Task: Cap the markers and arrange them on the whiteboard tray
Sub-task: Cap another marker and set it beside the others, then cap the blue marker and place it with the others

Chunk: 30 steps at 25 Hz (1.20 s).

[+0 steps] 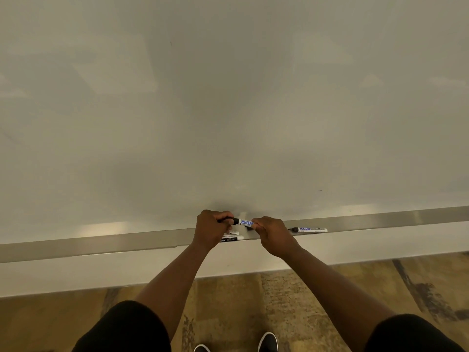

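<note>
I hold a white marker with a blue label level above the metal whiteboard tray. My left hand is closed on its black cap end. My right hand grips the barrel end. Two more white markers lie on the tray under my hands, partly hidden by them. Another marker with a blue label and a bare black tip lies on the tray to the right of my right hand.
The large whiteboard fills the upper view. A white ledge runs below the tray. Patterned brown carpet and my shoes are at the bottom.
</note>
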### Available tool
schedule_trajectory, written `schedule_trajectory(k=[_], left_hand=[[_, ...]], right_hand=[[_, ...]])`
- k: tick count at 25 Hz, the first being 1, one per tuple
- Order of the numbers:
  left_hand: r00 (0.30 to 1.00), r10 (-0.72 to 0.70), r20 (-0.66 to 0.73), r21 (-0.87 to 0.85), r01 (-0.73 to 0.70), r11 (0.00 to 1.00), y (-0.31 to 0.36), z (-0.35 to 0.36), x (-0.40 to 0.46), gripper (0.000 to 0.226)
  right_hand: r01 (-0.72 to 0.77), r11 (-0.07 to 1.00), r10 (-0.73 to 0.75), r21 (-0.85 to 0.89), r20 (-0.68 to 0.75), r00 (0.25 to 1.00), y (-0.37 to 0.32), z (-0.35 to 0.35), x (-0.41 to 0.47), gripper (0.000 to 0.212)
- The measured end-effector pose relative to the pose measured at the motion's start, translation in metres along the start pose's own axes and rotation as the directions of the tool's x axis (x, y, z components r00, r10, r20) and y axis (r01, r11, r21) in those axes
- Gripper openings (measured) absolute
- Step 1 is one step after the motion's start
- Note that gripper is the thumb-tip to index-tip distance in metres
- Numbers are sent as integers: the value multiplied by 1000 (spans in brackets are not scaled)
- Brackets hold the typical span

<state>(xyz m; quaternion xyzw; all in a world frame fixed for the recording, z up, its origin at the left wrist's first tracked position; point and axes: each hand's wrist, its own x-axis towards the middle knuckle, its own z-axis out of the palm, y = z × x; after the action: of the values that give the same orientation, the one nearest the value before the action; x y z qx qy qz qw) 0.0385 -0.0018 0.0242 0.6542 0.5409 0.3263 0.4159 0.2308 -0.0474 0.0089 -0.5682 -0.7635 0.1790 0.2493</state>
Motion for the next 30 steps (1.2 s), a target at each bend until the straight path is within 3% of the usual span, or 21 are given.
schedule_trajectory(k=[2, 5, 7, 11, 14, 19, 27, 30], left_hand=[[999, 23, 24, 36, -24, 999, -4, 4, -1, 19], [980, 71, 186, 225, -113, 968, -15, 10, 0, 17], [969, 43, 244, 286, -114, 952, -21, 16, 1, 17], [971, -55, 233, 439, -55, 897, -28, 35, 8, 22], [979, -82, 188, 524, -29, 851, -30, 44, 12, 29], [936, 27, 350, 733, -292, 615, -22, 62, 23, 32], [936, 37, 351, 770, -311, 557, -20, 105, 33, 28], [939, 36, 343, 775, -304, 553, -21, 110, 35, 20]], right_hand=[[-28, 1000, 27, 11, 21, 999, 7, 0, 1, 67], [-74, 997, 74, -8, 130, 989, 17, -1, 0, 59], [-94, 994, 101, -49, 187, 977, 23, -1, -1, 41], [-203, 952, 241, -230, 150, 959, 40, 7, -7, 16], [-305, 903, 353, -302, 119, 928, 58, 11, -11, 19], [-259, 886, 345, -384, 172, 923, 75, 16, -12, 22], [-141, 898, 232, -416, 176, 957, 97, 12, -20, 22], [-179, 882, 257, -435, 127, 958, 115, -8, -27, 27]])
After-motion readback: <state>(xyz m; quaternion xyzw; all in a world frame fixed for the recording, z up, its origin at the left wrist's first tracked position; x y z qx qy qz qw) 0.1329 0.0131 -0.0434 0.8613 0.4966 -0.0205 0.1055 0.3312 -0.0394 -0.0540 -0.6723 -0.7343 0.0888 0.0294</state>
